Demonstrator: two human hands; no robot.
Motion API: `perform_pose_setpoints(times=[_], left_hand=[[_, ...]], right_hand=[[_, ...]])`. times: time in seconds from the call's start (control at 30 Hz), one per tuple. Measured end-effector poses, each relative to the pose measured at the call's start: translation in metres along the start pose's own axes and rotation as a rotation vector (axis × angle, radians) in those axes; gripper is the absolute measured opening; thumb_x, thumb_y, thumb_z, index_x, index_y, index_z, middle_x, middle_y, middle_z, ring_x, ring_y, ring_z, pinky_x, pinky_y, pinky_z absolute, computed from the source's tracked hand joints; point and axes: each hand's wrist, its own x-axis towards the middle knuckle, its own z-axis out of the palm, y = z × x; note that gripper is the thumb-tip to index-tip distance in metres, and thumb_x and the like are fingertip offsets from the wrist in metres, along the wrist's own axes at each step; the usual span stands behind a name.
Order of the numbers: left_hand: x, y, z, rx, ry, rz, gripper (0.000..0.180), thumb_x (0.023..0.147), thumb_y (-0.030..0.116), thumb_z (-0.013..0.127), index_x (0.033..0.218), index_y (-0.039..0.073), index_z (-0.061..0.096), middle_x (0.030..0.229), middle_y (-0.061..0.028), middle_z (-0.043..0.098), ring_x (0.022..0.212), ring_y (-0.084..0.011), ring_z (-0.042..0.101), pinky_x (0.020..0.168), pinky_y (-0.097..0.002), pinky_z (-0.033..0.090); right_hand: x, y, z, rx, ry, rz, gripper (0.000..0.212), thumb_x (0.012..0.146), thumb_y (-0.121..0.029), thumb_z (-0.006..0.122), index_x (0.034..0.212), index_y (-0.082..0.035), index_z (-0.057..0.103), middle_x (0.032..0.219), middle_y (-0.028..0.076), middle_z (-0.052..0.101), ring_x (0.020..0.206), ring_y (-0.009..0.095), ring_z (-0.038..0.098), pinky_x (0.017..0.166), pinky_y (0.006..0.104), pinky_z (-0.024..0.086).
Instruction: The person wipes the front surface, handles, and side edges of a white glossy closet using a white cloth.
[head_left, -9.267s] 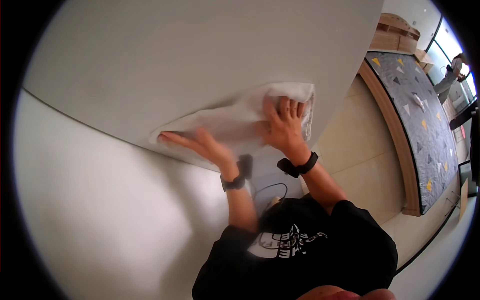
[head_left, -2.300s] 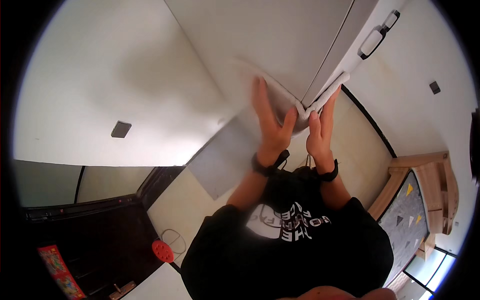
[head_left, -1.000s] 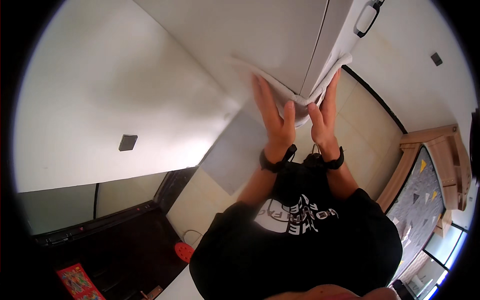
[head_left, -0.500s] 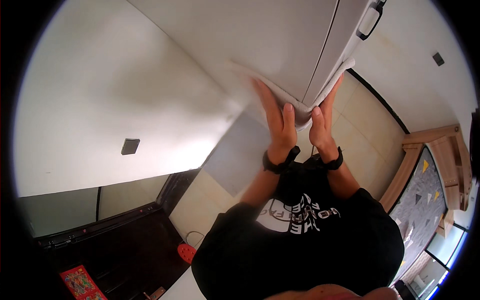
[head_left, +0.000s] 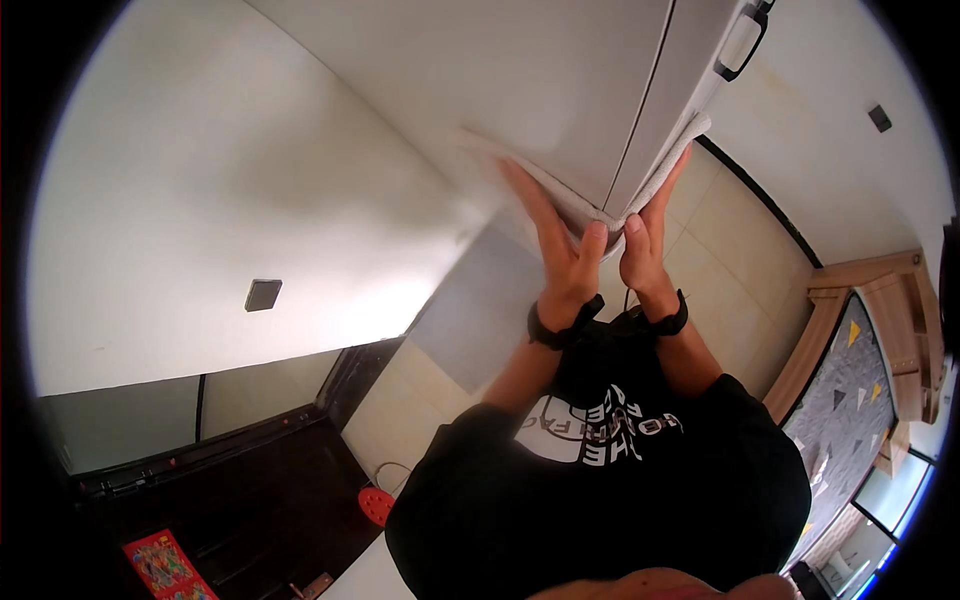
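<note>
A pale cloth (head_left: 664, 172) is folded round the front corner of a tall, light-coloured cabinet (head_left: 540, 80). On the cabinet's left face, my left hand (head_left: 566, 258) lies flat against the cloth, fingers stretched out and slightly blurred at the tips. My right hand (head_left: 646, 262) rests against the cloth on the other face, its fingers straight and pointing away from me. Both thumbs come close together at the corner, near the cloth's lower fold. Part of the cloth is hidden behind my palms.
The cabinet has a dark-framed handle (head_left: 742, 42). White wall with a dark switch (head_left: 264, 294) stands to the left, above a dark door (head_left: 250, 500). A red stool (head_left: 376, 506) is low at the left. A wooden bed frame (head_left: 826, 310) with grey bedding stands at right.
My left thumb has shifted right, toward the cabinet corner and my right thumb. The left fingers have slid slightly along the cabinet's face. My right hand has hardly moved.
</note>
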Motion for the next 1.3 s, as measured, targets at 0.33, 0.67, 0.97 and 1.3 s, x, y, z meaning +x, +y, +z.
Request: perform_pose_setpoints(times=[0.33, 0.67, 0.97, 1.3], left_hand=[[-0.011, 0.002, 0.007, 0.112, 0.001, 0.027, 0.09, 0.082, 0.039, 0.047, 0.133, -0.008, -0.011, 0.141, -0.0252, -0.013, 0.132, -0.0364, -0.009, 0.105, -0.0445, 0.0], [-0.027, 0.009, 0.011, 0.18, -0.036, -0.015, 0.091, 0.083, 0.045, 0.042, 0.131, -0.011, -0.012, 0.139, -0.0283, -0.014, 0.13, -0.0391, -0.012, 0.104, -0.0452, -0.004], [-0.061, 0.013, 0.016, 0.168, -0.036, -0.073, 0.078, 0.088, 0.033, 0.032, 0.128, -0.015, -0.013, 0.138, -0.0288, -0.017, 0.129, -0.0393, -0.015, 0.104, -0.0454, -0.006], [-0.055, 0.0, 0.002, 0.267, 0.404, -0.045, 0.056, 0.091, 0.022, 0.041, 0.134, -0.003, 0.015, 0.133, -0.019, 0.027, 0.118, -0.0269, 0.034, 0.098, -0.038, 0.029]], right_hand=[[0.012, 0.007, -0.003, 0.021, 0.036, -0.012, 0.074, 0.086, -0.033, 0.032, 0.133, 0.007, -0.008, 0.143, 0.019, -0.014, 0.132, 0.031, -0.014, 0.105, 0.0398, -0.006], [0.03, -0.006, 0.0, -0.08, 0.174, -0.037, 0.065, 0.09, -0.031, 0.024, 0.134, 0.008, -0.002, 0.144, 0.019, -0.007, 0.133, 0.031, -0.008, 0.106, 0.0385, -0.003], [0.034, 0.008, -0.001, -0.165, 0.32, -0.125, 0.061, 0.091, -0.031, 0.023, 0.133, 0.01, 0.008, 0.143, 0.022, 0.004, 0.133, 0.033, 0.002, 0.106, 0.0387, 0.003], [0.033, 0.022, 0.023, -0.143, 0.288, -0.127, 0.063, 0.09, -0.033, 0.023, 0.135, 0.008, 0.005, 0.142, 0.024, 0.004, 0.133, 0.036, 0.002, 0.105, 0.0422, 0.003]])
